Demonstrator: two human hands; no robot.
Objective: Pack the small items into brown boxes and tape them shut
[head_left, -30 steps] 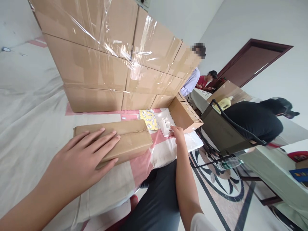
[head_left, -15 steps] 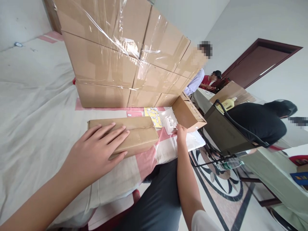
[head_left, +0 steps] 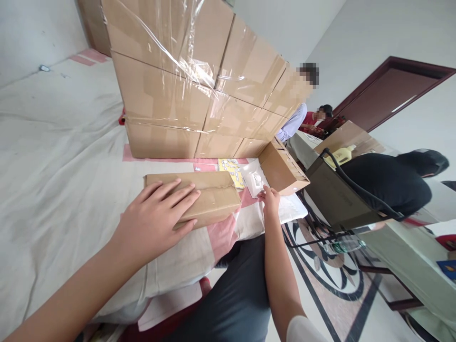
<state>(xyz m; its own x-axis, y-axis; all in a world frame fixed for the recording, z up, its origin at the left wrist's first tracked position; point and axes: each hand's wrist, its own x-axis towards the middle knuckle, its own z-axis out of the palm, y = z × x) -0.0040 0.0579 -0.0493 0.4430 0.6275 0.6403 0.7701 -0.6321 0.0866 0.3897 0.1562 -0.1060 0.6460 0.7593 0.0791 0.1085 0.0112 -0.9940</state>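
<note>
My left hand (head_left: 156, 218) lies over the left part of a closed brown cardboard box (head_left: 217, 192). Its fingers spread across the top, and the thumb rests along the near side. At the right edge of a white plastic sheet or packet (head_left: 252, 176), my right hand (head_left: 270, 198) has its fingers drawn together. What is between those fingertips is too small to make out. A small pale object sits on the white plastic. Between it and the box lies a yellow patterned card or packet (head_left: 230, 168).
A wall of stacked, taped cartons (head_left: 178, 104) stands behind. An open carton (head_left: 283, 168) lies beside the white plastic, above a white bag (head_left: 292, 206) at the table edge. A person in black sits on a chair (head_left: 342, 194) at right; other people are farther back.
The view has shifted slightly, so everything sits a little farther right. My left hand stays on the box. My right fingers remain at the edge of the white plastic.
</note>
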